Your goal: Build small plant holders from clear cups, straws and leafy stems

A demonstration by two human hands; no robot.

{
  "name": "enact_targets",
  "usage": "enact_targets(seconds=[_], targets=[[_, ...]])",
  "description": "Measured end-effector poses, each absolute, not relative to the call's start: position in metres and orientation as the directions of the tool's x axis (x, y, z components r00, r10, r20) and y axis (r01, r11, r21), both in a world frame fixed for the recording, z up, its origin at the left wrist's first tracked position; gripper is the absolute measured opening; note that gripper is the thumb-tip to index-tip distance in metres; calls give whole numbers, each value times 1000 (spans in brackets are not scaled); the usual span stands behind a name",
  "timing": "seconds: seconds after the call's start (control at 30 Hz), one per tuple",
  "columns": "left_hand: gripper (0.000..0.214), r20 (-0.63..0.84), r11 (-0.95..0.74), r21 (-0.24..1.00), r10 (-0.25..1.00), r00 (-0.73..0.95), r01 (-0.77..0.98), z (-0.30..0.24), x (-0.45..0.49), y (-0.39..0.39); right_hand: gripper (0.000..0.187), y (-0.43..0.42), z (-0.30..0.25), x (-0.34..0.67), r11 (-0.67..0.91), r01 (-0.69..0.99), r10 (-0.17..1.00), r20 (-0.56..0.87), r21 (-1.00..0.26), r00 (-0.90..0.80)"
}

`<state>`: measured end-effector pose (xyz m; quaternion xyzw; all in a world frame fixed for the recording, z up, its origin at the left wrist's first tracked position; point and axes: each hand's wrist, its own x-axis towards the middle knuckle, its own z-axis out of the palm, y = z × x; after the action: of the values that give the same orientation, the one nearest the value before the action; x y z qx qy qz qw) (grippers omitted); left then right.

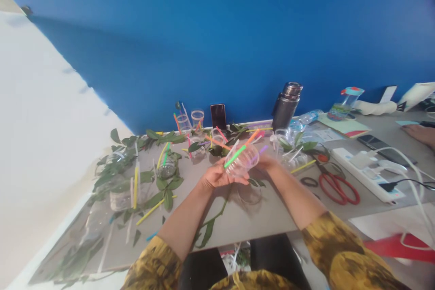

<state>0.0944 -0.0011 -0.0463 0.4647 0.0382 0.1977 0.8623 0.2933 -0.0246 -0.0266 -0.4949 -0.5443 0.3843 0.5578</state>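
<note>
Both hands are together here, the left hand (217,176) cupped under one clear plastic cup (242,162) and the right hand (268,161) gripping its far side, right above the middle of the grey table (244,219). I count at least four straws (236,156) sticking out of that cup: green, orange, purple and white. Two more clear cups (190,120) sit at the back, left of one upright phone (218,116), and a few others are in the leafy sprigs (159,183) at left, though I can't get an exact count. Over on the right: one steel flask (287,106), one pair of red-handled scissors (340,189), one white power strip (363,174), plus one hand from somebody else (421,133) at the right edge.
</note>
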Motion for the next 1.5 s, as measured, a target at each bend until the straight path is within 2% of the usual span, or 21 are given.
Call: enact_targets(seconds=[0.03,0.1,0.2,0.27,0.37,0.47,0.53,0.73,0.87,1.1,1.27,1.33,1.5], targets=[[78,126,490,805,412,902,-336,-49,94,1,34,-20,-31,296,201,57,977,205,-978,65],[73,139,493,780,463,875,-385,-56,95,6,35,-12,-39,300,157,-162,986,164,-974,-35],[66,137,526,734,505,852,-430,-64,97,14,38,-4,-48,304,92,-498,987,144,-863,-67],[61,114,547,711,531,840,-442,-66,98,19,38,-1,-50,306,87,-584,993,118,-807,-14],[54,65,555,686,598,799,-471,-67,99,22,38,0,-48,309,92,-628,996,64,-773,67],[39,10,536,662,692,722,-523,-64,102,22,38,-1,-44,309,105,-595,993,49,-797,109],[31,-40,525,652,744,667,-547,-61,104,21,37,-4,-40,305,150,-519,986,89,-841,141],[16,-180,539,626,804,567,-564,-53,110,17,22,-18,-26,288,310,-78,945,298,-948,136],[11,-214,526,616,828,519,-586,-49,114,14,18,-22,-22,286,288,88,947,297,-954,122],[20,-156,488,665,831,534,-565,-51,112,16,22,-21,-28,284,199,183,968,223,-963,117],[42,-39,431,726,804,594,-536,-50,109,15,25,-20,-28,282,169,190,966,201,-967,164],[49,-35,403,770,800,599,-494,-49,111,14,26,-21,-28,282,159,211,967,195,-965,166],[50,-71,378,812,820,568,-444,-49,114,13,32,-23,-26,279,141,162,974,166,-977,154]])
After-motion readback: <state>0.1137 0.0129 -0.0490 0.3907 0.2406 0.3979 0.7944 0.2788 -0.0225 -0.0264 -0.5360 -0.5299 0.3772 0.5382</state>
